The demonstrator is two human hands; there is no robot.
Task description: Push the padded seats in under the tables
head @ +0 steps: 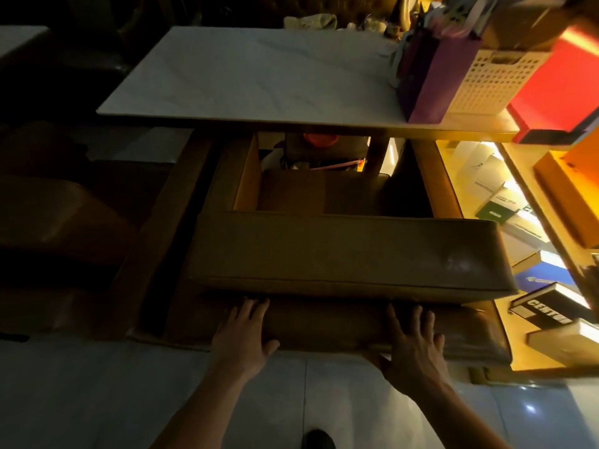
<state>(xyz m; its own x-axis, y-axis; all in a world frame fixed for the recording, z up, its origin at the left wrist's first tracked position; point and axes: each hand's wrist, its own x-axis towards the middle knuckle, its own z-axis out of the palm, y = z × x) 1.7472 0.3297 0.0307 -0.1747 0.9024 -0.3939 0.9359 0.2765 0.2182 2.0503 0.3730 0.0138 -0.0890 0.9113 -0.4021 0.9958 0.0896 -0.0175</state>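
Observation:
A brown padded seat (pixel 350 251) with a thick back cushion stands in front of a white marble-topped table (pixel 252 79). Its front part reaches under the table's near edge. My left hand (pixel 241 335) lies flat with fingers spread on the seat's lower back edge, left of centre. My right hand (pixel 413 345) presses flat on the same edge further right, thumb curled under the padding. Neither hand grips anything. Below the tabletop, a cardboard box and dark items sit between the seat's arms.
A purple bag (pixel 434 72), a white perforated basket (pixel 486 82) and a red box (pixel 560 89) crowd the table's right end. Lit shelves with books (pixel 547 306) run along the right. Another brown seat (pixel 58 228) sits to the left. Glossy floor tiles (pixel 97 400) lie beneath me.

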